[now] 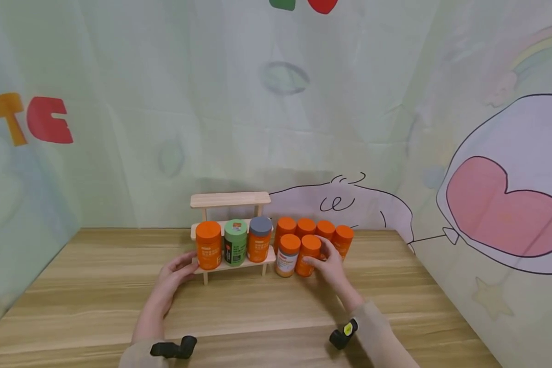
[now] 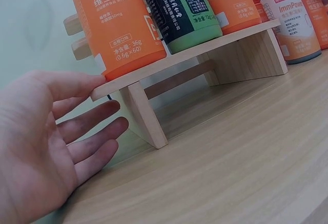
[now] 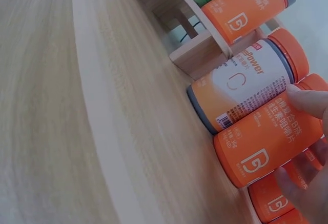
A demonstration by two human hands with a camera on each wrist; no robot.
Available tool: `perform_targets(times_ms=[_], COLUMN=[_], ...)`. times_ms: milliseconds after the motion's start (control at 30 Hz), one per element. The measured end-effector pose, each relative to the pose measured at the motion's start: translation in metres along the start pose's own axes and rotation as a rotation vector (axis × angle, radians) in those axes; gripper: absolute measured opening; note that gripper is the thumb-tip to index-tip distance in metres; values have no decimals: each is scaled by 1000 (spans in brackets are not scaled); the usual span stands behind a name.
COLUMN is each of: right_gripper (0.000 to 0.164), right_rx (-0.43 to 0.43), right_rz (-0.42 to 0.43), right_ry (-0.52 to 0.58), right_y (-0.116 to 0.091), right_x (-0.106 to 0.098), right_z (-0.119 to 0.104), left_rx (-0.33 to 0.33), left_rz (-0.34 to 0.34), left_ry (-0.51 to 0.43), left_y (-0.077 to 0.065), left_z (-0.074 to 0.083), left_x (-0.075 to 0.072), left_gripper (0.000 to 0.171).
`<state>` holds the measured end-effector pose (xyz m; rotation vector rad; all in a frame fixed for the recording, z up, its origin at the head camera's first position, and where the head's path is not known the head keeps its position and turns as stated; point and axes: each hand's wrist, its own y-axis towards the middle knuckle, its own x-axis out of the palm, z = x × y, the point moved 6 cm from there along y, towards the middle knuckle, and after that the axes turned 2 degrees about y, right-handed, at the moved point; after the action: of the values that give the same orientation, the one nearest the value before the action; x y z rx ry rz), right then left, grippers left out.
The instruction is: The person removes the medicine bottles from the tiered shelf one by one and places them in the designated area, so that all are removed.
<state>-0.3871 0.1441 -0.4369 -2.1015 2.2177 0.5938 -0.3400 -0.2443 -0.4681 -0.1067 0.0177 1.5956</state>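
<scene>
A small wooden tiered shelf (image 1: 230,199) stands on the table, with an orange bottle (image 1: 208,246), a green bottle (image 1: 235,243) and a grey-lidded orange bottle (image 1: 259,240) upright on its lowest step. My left hand (image 2: 36,137) touches that step's left end with the thumb, the other fingers loosely bent and spread beside the leg. Right of the shelf, my right hand (image 1: 330,266) grips an orange-lidded supplement bottle (image 3: 269,131), thumb on its front near the lid and fingers round its far side. A white-labelled bottle (image 3: 243,83) stands right against it on the left.
Several more orange bottles (image 1: 306,225) stand in a row behind the gripped one. The wooden table (image 1: 257,317) meets a printed cloth backdrop (image 1: 221,128) at the back, and another cloth wall (image 1: 487,245) rises on the right.
</scene>
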Motion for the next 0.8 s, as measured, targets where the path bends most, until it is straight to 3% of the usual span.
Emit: perform_targets(times_ms=[567, 800], right_gripper=[71, 70], right_rx=[50, -9], right_rz=[-24, 23], right_ry=[-8, 35], right_y=[0, -1], right_x=[-2, -5], right_z=[-5, -25], left_rx=[0, -1], left_rz=[5, 2], left_ry=[6, 4], left_y=[-1, -1], left_z=[1, 1], left_x=[0, 0], left_gripper=[59, 58])
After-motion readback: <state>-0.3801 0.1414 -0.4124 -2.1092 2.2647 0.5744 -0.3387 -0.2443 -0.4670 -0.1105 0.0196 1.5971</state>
